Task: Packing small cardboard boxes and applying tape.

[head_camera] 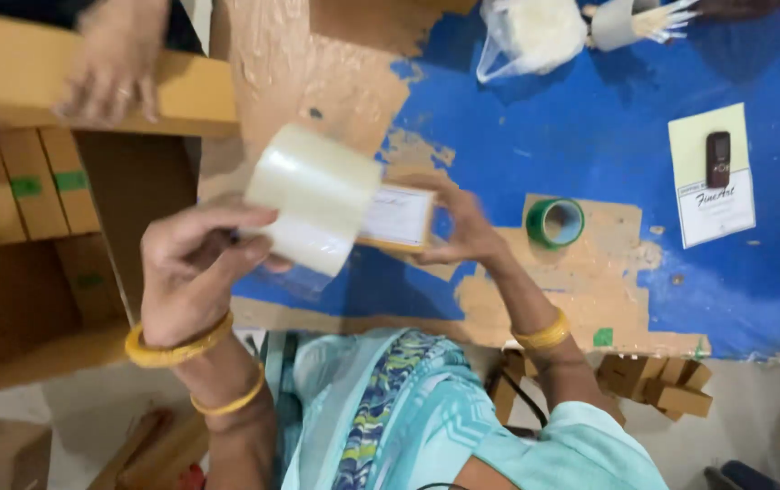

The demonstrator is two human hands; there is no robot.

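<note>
The left hand (192, 272), nearest the camera and ringed by yellow bangles at the wrist, holds a big roll of clear tape (313, 198); its fingers (226, 220) curl over the roll's near edge with the thumb at the core, pinching it. The right hand (462, 225) holds a small cardboard box (397, 218) with a white label, fingers pressed along its right end. Box and roll touch, held just above the blue desk (589, 127), whose surface is patched with torn brown paper. A roll of green tape (555, 222) lies on the desk just right of the right hand. Farther right, a dark mobile phone (718, 159) rests on a pale card. At upper left another person's hand (113, 63) rests on the flap of a large carton (63, 82), where small boxes sealed with green tape stand in a row. More small boxes (657, 381) lie on the floor below the desk edge.
</note>
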